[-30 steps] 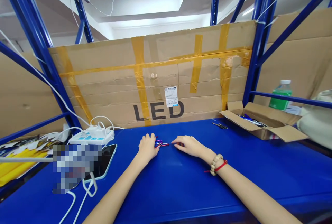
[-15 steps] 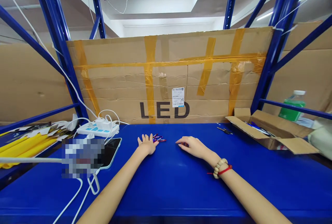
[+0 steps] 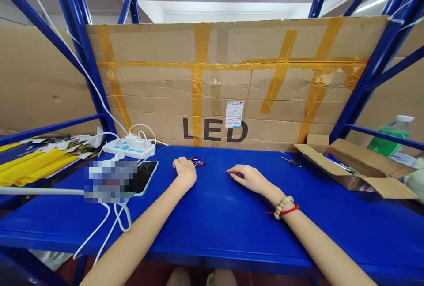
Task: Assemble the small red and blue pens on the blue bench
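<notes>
My left hand rests on the blue tabletop with its fingers curled downward. What lies inside them is hidden. Just to its right is a small bunch of shiny red and purple pieces, too small to name surely. Further right, my right hand lies low over the surface, fingers loosely bent and a gap between thumb and forefinger. A trace of dark red shows in that gap, but I cannot tell what it is. A bead bracelet and red cord circle the right wrist.
On the left are a phone, a white power strip, loose cables and yellow packets. Small dark scissors lie at the right, beside an open cardboard box holding pens. A cardboard panel closes the back.
My left hand's spread fingers have curled in, and the hand sits left of the small shiny pieces. My right hand has barely moved. The view has tilted down, showing the table's front edge.
</notes>
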`<state>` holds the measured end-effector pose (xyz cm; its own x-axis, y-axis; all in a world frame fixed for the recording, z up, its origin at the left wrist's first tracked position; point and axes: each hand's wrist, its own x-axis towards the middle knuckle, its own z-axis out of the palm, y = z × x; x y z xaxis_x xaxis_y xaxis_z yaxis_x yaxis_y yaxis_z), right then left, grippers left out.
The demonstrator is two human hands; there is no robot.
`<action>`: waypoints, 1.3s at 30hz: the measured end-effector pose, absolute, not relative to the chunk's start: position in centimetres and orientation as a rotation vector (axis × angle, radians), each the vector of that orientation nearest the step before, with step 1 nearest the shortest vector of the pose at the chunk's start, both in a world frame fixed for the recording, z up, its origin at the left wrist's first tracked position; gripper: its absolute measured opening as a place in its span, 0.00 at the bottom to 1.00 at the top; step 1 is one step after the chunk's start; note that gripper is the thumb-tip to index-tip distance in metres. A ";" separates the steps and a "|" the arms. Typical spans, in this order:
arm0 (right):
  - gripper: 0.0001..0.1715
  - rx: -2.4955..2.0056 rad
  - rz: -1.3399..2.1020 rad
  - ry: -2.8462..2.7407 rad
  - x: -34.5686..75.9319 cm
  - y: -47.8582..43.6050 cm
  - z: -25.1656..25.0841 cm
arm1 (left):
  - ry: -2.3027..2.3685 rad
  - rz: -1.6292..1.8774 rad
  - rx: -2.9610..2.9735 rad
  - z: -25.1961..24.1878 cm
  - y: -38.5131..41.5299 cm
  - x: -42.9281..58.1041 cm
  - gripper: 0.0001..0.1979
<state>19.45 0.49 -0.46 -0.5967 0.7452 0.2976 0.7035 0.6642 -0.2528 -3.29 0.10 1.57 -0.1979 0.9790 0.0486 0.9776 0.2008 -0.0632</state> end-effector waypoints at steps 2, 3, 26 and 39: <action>0.17 -1.136 0.135 -2.507 19.3 0.4 -0.4 | -2.313 0.008 -2.036 1.8 -0.1 -3.0 0.15; 0.17 -1.133 0.129 -2.499 19.2 0.3 -0.4 | -2.265 -0.034 -2.108 1.8 -0.3 -2.8 0.14; 0.20 -1.020 0.354 -2.365 18.0 0.0 -0.6 | -2.079 -1.670 -2.771 -0.7 -0.5 1.1 0.14; 0.15 -1.169 0.222 -2.362 17.8 -0.8 0.3 | -1.967 -2.554 -2.578 -1.8 1.6 0.6 0.16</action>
<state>17.84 -0.76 0.33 -0.5119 0.7818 0.3560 0.7019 0.6196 -0.3514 0.65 1.57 -1.84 0.0536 0.9779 0.2021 -0.0541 -0.1992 0.9785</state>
